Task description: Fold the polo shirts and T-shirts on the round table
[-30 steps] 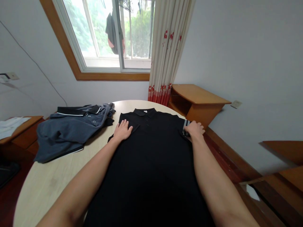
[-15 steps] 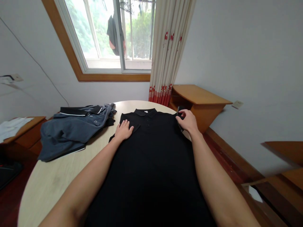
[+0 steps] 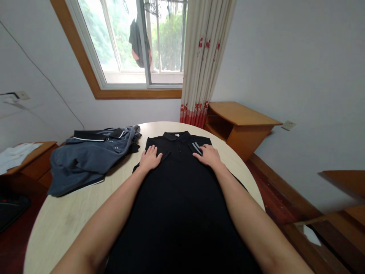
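Note:
A black polo shirt [image 3: 179,190] lies spread over the round table, its collar at the far end and its lower part toward me. My left hand [image 3: 150,158] rests flat, fingers spread, on the shirt's left sleeve, which is folded inward over the chest. On the other side my right hand [image 3: 209,155] has thumb and fingers around the edge of the right sleeve [image 3: 195,148]. That sleeve is folded in over the chest, and two grey stripes show on its cuff. Part of it is hidden under the hand.
A grey polo shirt [image 3: 88,158] with a black collar lies bunched on the left of the pale round table [image 3: 71,213]. Behind stand a wooden desk [image 3: 242,114] and a curtain [image 3: 203,57] beside the window. White cloth or paper [image 3: 15,156] lies on furniture at far left.
My right hand has brought the right sleeve inward, from beyond the shirt's right shoulder onto the chest. The striped cuff now shows. My left hand has stayed in place.

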The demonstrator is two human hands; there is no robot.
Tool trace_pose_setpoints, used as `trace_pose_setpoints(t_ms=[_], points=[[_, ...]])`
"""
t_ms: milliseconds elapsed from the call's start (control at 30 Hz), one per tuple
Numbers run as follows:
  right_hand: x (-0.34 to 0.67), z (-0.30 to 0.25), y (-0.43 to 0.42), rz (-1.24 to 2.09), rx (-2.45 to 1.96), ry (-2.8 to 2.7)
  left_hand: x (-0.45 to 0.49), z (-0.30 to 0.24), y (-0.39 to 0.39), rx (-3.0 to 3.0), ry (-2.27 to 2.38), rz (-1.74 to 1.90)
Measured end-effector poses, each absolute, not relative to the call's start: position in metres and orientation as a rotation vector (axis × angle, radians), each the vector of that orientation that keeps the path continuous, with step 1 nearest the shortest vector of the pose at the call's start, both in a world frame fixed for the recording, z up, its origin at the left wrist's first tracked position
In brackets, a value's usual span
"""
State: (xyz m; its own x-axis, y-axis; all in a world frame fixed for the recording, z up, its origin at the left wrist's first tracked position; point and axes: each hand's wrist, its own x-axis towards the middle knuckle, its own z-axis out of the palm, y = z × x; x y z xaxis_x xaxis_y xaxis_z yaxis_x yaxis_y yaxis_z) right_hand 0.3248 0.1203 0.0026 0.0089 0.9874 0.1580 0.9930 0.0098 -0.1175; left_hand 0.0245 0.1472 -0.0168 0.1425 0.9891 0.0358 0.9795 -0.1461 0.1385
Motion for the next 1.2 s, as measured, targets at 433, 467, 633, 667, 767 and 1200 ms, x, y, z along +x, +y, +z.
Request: trace_pose_setpoints(t_ms=[433,467,633,667,767,1200], points=[[0.313,0.015,0.119,-0.142,-2.065,-2.149,0.026,-0.014,0.143,2.332,2.02,0.156],[0.314,0.016,0.118,-0.159,-2.036,-2.114,0.026,-0.013,0.143,2.328,2.02,0.154],[0.318,0.022,0.111,-0.201,-1.923,-1.985,0.027,-0.012,0.142,2.316,2.012,0.15],[0.319,0.022,0.111,-0.167,-1.925,-1.996,0.026,-0.012,0.143,2.318,2.013,0.149],[0.322,0.016,0.114,-0.078,-1.935,-2.052,0.026,-0.013,0.143,2.327,2.018,0.146],[0.331,-0.008,0.129,0.061,-2.235,-2.038,0.025,-0.012,0.142,2.314,1.975,0.144]])
